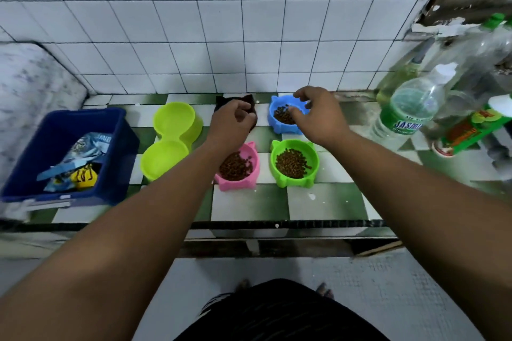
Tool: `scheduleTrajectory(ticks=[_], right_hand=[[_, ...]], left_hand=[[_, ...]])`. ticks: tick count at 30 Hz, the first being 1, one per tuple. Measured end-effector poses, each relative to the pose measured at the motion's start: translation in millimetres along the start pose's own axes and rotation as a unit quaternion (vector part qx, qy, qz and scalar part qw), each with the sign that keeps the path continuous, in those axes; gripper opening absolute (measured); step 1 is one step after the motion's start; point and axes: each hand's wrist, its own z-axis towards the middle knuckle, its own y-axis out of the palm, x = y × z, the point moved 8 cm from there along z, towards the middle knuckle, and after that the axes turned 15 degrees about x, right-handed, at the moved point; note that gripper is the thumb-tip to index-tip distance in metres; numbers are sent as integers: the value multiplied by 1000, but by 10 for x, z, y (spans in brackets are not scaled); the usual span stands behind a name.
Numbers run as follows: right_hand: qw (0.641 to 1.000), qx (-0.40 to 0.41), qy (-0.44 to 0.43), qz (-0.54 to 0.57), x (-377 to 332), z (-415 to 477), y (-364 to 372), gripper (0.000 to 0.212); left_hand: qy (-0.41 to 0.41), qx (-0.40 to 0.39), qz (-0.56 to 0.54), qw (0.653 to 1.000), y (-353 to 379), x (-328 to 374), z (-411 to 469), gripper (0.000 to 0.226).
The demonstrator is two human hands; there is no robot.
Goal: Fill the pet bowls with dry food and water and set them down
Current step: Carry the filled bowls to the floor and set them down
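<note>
White wall tiles [194,36] back a green-and-white checkered counter [327,202] that runs across the middle of the frame. At centre stand four cat-eared bowls in two rows: a dark bowl [250,101] and a blue bowl [279,128] toward the wall, a pink bowl [235,184] and a green bowl [293,181] nearer the counter edge. Dry kibble [292,163] lies in the blue, pink and green ones. The left hand [231,122] covers most of the dark bowl, its fingers curled down over the rim and gripping it, so the inside is hidden. The right hand [321,116] hovers over the right side of the blue bowl with fingers bent and spread; whether it grasps the rim or pinches kibble cannot be told. Left of centre sits a yellow-green double bowl [171,141], both wells showing no kibble. At far left a blue bin [116,147] holds crumpled bags, and at the right edge stands a cluster of plastic bottles [407,111].
</note>
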Motion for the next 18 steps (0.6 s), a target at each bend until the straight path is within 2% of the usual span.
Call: scheduleTrajectory(ticks=[5,10,15,18], right_hand=[[999,-4,47,3,76,-285,221,24],[991,-29,128,-17,451,-507,434,29],[968,-7,244,-51,1036,-653,494,20],[948,6,309,-80,1284,-754,505,32]], left_hand=[[-28,-8,26,999,-108,-451,-86,31],[-85,-18,59,994,-127,-883,-227,36],[-196,6,115,974,-170,-1347,-430,30],[-250,8,131,959,-143,-1577,-484,31]])
